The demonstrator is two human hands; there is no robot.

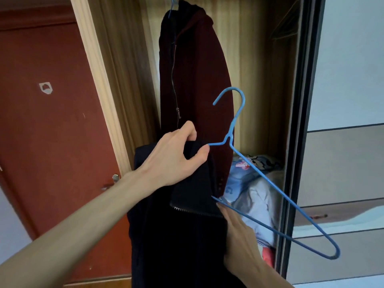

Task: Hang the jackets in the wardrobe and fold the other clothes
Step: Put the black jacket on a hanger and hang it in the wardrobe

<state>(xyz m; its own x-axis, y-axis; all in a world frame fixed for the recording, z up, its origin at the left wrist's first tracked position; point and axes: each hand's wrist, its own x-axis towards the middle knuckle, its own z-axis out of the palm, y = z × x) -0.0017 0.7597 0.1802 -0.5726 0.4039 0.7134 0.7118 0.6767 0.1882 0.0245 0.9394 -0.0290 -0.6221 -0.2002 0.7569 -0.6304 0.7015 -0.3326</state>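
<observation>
My left hand (176, 154) grips the collar of a dark navy jacket (178, 231) together with one shoulder of a blue wire hanger (270, 183). That shoulder of the hanger sits inside the jacket; the other arm sticks out bare to the lower right, and the hook points up. My right hand (241, 238) lies against the jacket's zipped edge, touching the hanger's bottom wire. Behind, a dark maroon zip jacket (195, 69) hangs in the wardrobe on another blue hanger (172, 7).
The wardrobe (259, 59) is open, with a pile of blue and white fabrics (253, 190) on its lower shelf. Its sliding mirrored door (342, 100) stands at the right. A red-brown room door (47, 121) with a metal handle is on the left.
</observation>
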